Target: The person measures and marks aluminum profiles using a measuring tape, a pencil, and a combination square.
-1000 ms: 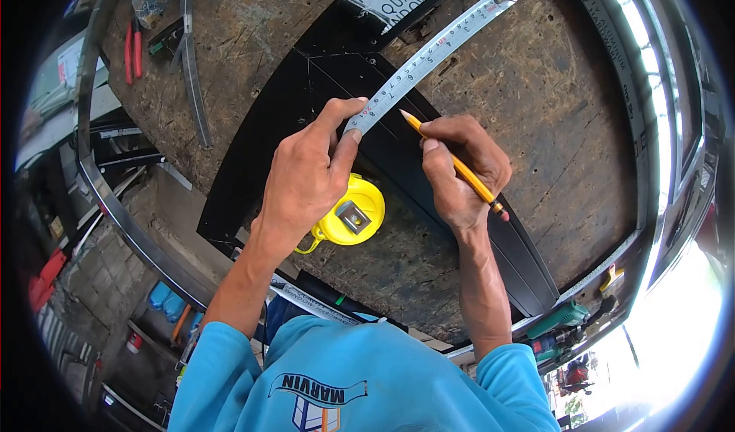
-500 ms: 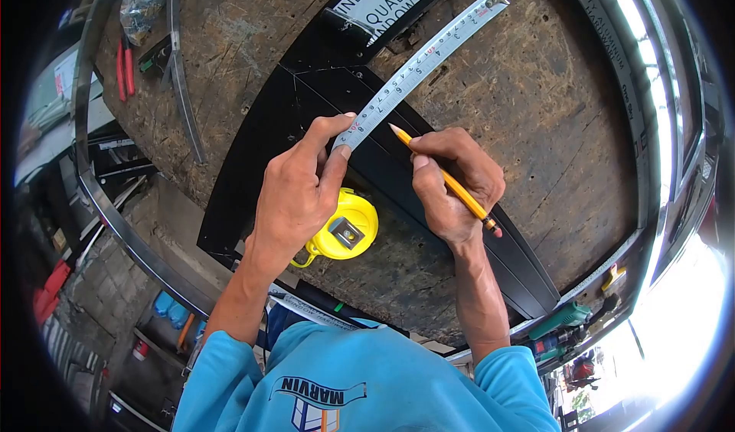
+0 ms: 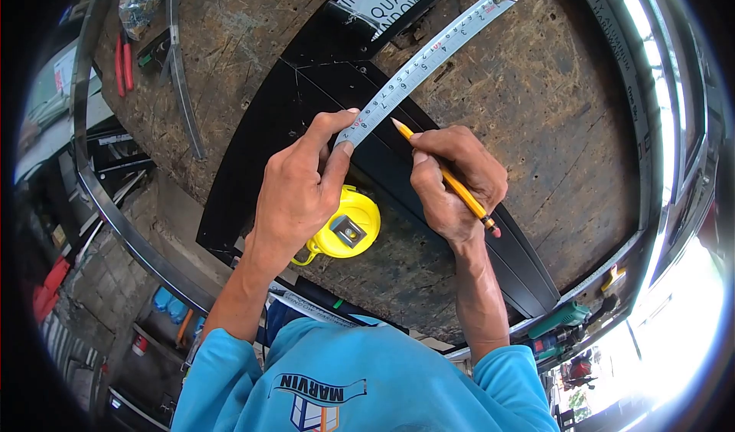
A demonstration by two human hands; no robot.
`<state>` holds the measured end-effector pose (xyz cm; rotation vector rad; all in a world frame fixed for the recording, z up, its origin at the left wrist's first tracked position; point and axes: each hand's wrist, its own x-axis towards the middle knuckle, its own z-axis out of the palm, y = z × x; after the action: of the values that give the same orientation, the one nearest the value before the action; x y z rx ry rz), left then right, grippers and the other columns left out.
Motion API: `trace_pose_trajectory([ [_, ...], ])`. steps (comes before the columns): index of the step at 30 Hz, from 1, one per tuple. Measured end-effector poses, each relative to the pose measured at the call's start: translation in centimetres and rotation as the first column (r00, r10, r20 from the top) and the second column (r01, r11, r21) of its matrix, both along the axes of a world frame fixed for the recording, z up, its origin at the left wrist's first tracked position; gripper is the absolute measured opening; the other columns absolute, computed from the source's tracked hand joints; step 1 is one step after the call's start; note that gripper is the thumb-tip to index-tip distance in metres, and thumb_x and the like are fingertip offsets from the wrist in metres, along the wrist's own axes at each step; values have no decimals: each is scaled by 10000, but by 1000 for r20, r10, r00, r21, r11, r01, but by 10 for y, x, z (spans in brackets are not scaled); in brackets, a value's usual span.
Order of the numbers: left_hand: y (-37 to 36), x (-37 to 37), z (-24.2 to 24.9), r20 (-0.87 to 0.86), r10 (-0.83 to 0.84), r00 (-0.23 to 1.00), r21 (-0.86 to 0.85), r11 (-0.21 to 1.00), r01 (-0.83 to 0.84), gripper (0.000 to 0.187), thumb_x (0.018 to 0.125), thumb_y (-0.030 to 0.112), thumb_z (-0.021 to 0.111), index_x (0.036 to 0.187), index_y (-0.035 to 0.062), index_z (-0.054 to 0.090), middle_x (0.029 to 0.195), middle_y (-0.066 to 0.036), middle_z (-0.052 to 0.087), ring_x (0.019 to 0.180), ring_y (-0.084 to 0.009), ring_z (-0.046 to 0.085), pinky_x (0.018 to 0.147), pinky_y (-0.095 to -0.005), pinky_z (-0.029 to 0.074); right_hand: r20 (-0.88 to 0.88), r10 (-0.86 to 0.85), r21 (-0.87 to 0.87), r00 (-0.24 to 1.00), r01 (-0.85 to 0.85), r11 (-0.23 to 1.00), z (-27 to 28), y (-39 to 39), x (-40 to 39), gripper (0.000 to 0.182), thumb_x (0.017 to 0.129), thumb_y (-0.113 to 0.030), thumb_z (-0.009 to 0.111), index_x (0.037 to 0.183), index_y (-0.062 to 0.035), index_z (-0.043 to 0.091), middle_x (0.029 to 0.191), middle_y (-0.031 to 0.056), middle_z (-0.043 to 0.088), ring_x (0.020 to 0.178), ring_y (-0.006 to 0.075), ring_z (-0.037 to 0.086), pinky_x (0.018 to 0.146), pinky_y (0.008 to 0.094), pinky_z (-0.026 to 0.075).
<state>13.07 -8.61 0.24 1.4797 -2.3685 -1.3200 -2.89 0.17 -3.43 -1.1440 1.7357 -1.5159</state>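
My left hand (image 3: 295,187) pinches the blade of a tape measure (image 3: 366,211) between thumb and index finger. The yellow case shows just below the palm, partly covered by it. From the pinch the silver blade slants up and right, crossing a black aluminum profile (image 3: 390,145), its metal end hook out over the wooden bench. In my right hand (image 3: 463,183) is a yellow pencil (image 3: 457,185), gripped for writing. Its sharpened tip points up-left, close over the black profile and a little right of the blade.
The profile meets other black frame pieces (image 3: 249,156) at a corner. Red-handled pliers (image 3: 123,65) and a thin metal strip (image 3: 182,99) lie on the worn wooden bench (image 3: 521,110) at upper left. A green power tool (image 3: 559,319) is at lower right.
The far end of the tape blade has shifted slightly right and up. Both hands keep their grips, and the pencil tip has moved a little.
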Motion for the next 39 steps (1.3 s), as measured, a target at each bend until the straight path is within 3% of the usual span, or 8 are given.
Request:
trace_pose_trajectory([
  [2, 3, 1, -3, -36, 48, 998, -11, 999, -48, 293, 933, 62, 583, 1223, 100, 569, 599, -3, 421, 509, -57, 404, 469, -244, 341, 6, -5, 18, 1000, 5, 1000, 1, 0, 1, 140, 741, 69, 596, 847, 35, 680, 742, 81, 639, 639, 113, 583, 582, 233, 453],
  [6, 2, 0, -2, -39, 51, 998, -3, 999, -51, 290, 933, 65, 585, 1220, 103, 572, 597, -5, 422, 506, -62, 408, 470, -246, 343, -18, -53, -3, 998, 53, 999, -2, -2, 3, 151, 699, 46, 632, 831, -10, 679, 708, 82, 635, 574, 139, 595, 528, 242, 469],
  [39, 3, 2, -4, -24, 40, 999, -12, 999, -40, 294, 935, 73, 582, 1226, 113, 568, 596, -9, 431, 510, -74, 415, 482, -257, 355, -46, -47, -15, 998, 47, 999, -6, -2, 3, 145, 726, 33, 648, 854, -18, 693, 729, 75, 648, 608, 120, 607, 542, 230, 478],
])
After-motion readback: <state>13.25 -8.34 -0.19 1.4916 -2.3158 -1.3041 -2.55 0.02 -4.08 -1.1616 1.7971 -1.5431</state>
